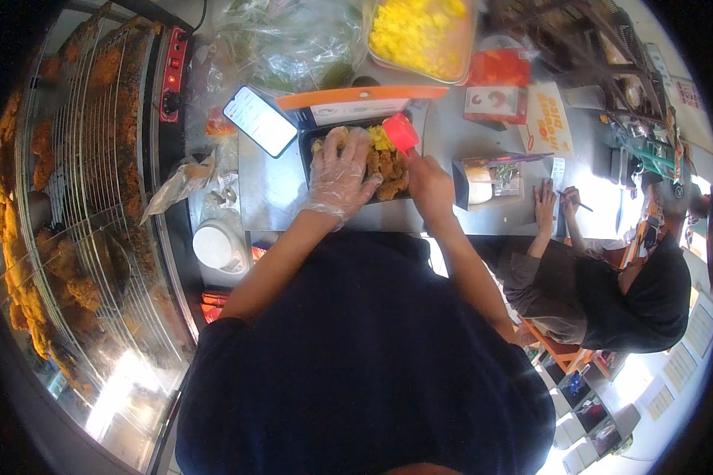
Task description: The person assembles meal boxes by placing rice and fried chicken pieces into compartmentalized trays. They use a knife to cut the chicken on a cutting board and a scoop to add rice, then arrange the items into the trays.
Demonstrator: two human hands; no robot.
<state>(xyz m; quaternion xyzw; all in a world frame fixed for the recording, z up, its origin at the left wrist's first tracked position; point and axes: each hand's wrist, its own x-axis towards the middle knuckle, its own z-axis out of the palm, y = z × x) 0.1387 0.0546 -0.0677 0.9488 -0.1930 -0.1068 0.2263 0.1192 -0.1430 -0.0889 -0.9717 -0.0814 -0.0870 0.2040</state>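
The black tray (312,155) of fried pieces is seen straight ahead on the counter (269,194); the gloved left hand (339,176) is laid flat, fingers spread, on the food. The right hand (428,184) is clamped on a red spatula (401,131) angled up-left over the tray's right end; both hands are equally near.

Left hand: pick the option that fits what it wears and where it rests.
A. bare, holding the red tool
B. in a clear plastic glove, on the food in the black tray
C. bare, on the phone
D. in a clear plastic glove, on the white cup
B: the left hand wears a thin clear glove and lies spread over the fried pieces in the black tray, while the bare right hand holds the red tool.
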